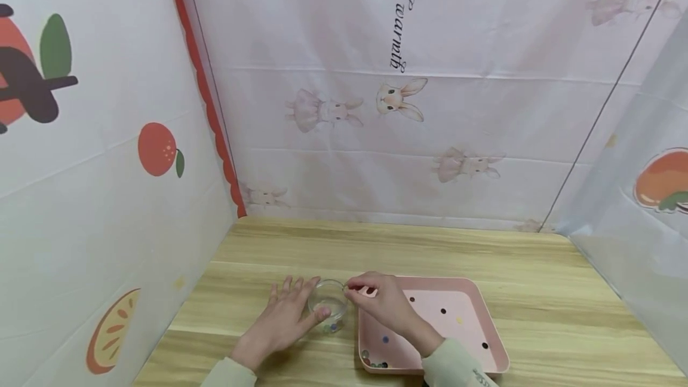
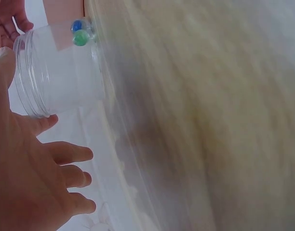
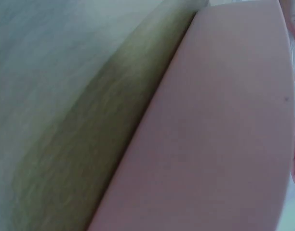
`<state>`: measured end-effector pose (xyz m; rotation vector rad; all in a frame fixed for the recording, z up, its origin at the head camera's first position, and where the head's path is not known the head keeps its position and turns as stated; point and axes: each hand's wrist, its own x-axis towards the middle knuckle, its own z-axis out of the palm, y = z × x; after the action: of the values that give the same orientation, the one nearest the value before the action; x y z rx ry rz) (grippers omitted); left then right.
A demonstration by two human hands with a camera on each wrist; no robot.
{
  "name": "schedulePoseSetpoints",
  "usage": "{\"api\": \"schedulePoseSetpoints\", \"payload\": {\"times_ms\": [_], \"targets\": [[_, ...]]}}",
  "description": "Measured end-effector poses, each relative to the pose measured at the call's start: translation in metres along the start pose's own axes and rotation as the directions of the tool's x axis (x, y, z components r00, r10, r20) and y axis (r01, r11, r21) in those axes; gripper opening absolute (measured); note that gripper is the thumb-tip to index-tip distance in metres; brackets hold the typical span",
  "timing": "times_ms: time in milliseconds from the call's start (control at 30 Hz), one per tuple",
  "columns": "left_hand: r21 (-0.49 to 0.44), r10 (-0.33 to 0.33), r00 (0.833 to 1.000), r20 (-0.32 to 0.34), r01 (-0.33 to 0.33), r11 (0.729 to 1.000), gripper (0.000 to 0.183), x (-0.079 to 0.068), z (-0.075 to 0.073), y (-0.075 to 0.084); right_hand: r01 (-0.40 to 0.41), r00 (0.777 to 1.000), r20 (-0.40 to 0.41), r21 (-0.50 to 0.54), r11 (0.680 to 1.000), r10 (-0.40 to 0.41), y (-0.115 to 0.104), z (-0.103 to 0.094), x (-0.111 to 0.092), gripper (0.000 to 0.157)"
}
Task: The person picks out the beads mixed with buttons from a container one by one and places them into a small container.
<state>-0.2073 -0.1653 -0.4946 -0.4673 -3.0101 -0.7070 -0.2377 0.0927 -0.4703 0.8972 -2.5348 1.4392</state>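
A clear round jar [image 1: 329, 302] stands on the table with a few marbles [image 2: 80, 37], blue and green among them, at its bottom. My left hand [image 1: 282, 322] holds the jar near its rim between thumb and index finger, the other fingers spread out beside it. At the right side of the rim, my right hand [image 1: 388, 304] pinches a tiny marble between thumb and forefinger, mostly hidden by the fingertips. Beneath that hand lies a pink tray [image 1: 486, 322] with small marbles; several gather in its near left corner, and a blue marble [image 1: 385, 340] lies apart.
Black marbles [image 1: 443, 311] and a yellow marble [image 1: 459, 320] lie scattered in the tray. The wooden table [image 1: 301, 243] is bounded by printed cloth walls at the back and both sides. The right wrist view mostly shows the tray's outer wall [image 3: 210, 115].
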Motion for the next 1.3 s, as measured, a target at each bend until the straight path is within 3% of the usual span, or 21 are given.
{"api": "schedulePoseSetpoints", "payload": {"times_ms": [800,1300], "targets": [[-0.014,0.03,0.999,0.014,-0.03,0.999,0.077,-0.006,-0.001,-0.009,-0.021,1.0,-0.015,-0.057,0.998,0.02,-0.005,0.028,-0.001,0.021],[-0.001,0.031,1.0,0.003,-0.031,1.0,0.078,-0.005,0.003,-0.012,0.019,1.0,0.012,-0.096,0.995,-0.018,-0.01,0.034,0.0,0.017]]}}
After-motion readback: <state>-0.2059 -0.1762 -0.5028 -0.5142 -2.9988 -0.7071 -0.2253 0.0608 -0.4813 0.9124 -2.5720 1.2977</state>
